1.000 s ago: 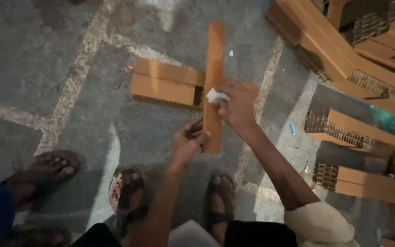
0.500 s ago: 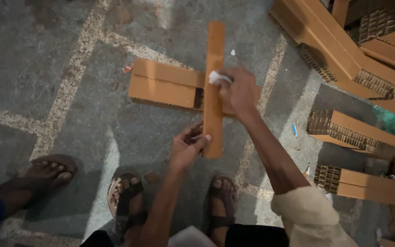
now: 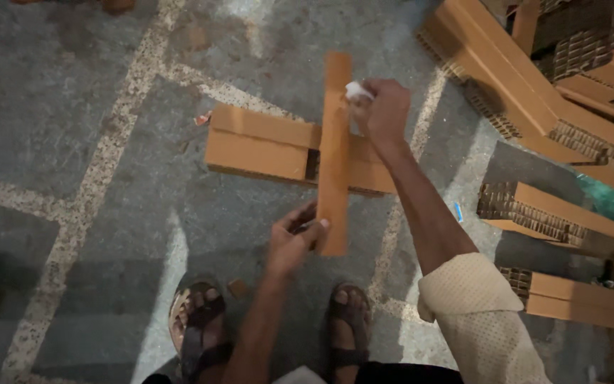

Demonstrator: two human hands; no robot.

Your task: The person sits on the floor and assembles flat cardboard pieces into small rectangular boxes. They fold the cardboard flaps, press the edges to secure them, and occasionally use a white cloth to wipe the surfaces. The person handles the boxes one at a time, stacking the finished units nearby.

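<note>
Since the earlier frame the right hand (image 3: pixel 385 110) has slid with its white cloth (image 3: pixel 357 90) up the strip (image 3: pixel 335 153), from the middle to near the far end. Its grip is pressed together around the cloth, against the strip's right edge. The left hand (image 3: pixel 294 238) pinches the strip's near end between thumb and fingers. The long, narrow strip lies lengthwise away from the person, across a flat board (image 3: pixel 264 146) on the floor (image 3: pixel 72 107). Two sandalled feet (image 3: pixel 200 323) stand just below it. More board pieces (image 3: pixel 556 213) are stacked at the floor's right edge.
</note>
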